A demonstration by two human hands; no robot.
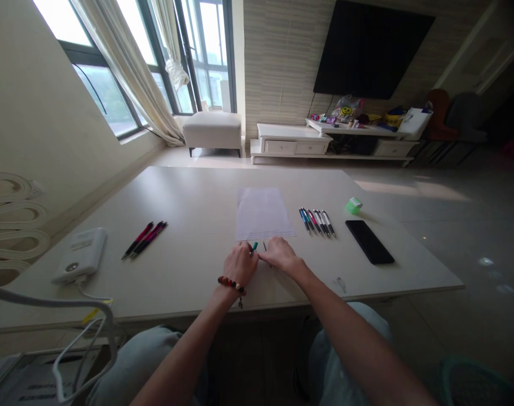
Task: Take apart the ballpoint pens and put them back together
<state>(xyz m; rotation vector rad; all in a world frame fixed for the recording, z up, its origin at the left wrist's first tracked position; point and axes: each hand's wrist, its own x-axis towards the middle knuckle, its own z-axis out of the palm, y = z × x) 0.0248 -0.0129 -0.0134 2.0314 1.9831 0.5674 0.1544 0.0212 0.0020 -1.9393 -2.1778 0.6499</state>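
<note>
My left hand, with a bead bracelet on its wrist, closes around a pen with a green tip. My right hand rests just to its right, fingertips beside a thin dark pen whose lower part is hard to make out. Both hands sit just below a white sheet of paper. A row of several metal-clipped pens lies to the right of the sheet, and several dark pens with red accents lie to the left.
The pale table holds a black smartphone, a small green block, and a white power bank with a white cable. A low stool and white TV cabinet stand beyond the table's far edge.
</note>
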